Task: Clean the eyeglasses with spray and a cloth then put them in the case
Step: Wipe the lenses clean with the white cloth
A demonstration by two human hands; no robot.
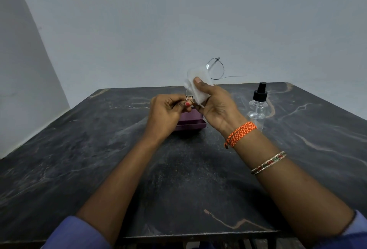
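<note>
My right hand [215, 103] pinches the white cloth [198, 83] over one lens; my left hand [166, 112] grips the eyeglasses [215, 68], slanting up-right above the purple case [191, 123], nearest my left.

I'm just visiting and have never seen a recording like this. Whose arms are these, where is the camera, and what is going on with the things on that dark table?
No machine is involved: these are a person's two bare arms, filmed by one wide-angle camera worn on the head, looking forward and down.

The left hand pinches one end of a thin wire-framed pair of eyeglasses, raised above the table. The right hand, with an orange wristband, presses a white cloth around one lens, so the glasses are being wiped.

On the dark marbled table lies a purple case, partly hidden behind the hands; I cannot tell whether it is open. To the right stands a clear spray bottle with a black nozzle, upright and untouched.
</note>
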